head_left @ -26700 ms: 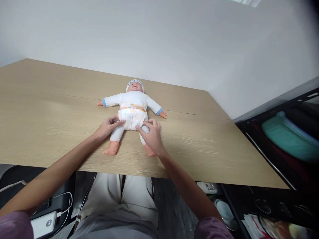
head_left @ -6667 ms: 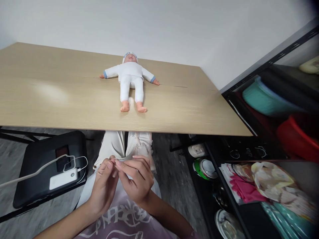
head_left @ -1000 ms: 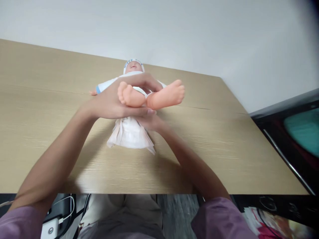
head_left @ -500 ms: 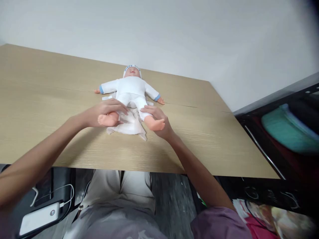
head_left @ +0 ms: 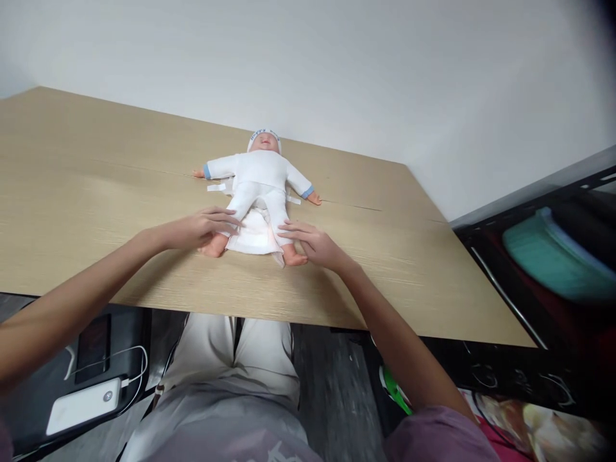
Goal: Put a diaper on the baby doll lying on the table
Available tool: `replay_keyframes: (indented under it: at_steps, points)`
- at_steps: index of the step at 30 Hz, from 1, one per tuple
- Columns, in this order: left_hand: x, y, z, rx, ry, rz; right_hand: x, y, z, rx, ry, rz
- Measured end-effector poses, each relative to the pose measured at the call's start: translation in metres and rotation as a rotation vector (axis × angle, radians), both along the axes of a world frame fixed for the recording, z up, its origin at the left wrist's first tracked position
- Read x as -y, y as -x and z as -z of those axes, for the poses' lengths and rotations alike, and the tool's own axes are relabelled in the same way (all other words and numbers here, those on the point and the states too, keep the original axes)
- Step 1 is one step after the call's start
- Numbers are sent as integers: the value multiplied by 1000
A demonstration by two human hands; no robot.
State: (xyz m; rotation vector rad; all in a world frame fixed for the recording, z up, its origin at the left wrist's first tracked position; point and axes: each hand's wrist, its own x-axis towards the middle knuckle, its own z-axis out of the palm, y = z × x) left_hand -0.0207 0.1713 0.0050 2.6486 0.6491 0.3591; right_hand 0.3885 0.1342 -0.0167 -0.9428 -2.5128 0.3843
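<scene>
Touching the doll's legs [head_left: 276, 208], left grip [head_left: 201, 230] and right grip [head_left: 321, 247] lie wide — cap [head_left: 264, 134]: "Happy".

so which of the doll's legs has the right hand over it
The doll's own left leg, at picture right: the right hand has fingers across its lower part; the left hand is over the other leg.

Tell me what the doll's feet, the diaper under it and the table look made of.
Feet: probably vinyl or rubber, smooth and evenly coloured. Diaper: likely nonwoven sheet, matte, with thin, wrinkled edges. Table: wood or wood-look laminate, slightly glossy, showing streaky grain; can't tell which.
</scene>
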Motion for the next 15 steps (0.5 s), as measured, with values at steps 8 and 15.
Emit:
replay_keyframes:
  at_steps: [8, 15]
  points:
    - [29, -33, 1, -51, -26, -223, 42, 56, 15, 153, -207, 269]
    - [22, -40, -1, 50, -26, -350, 17, 55, 12, 4, -129, 366]
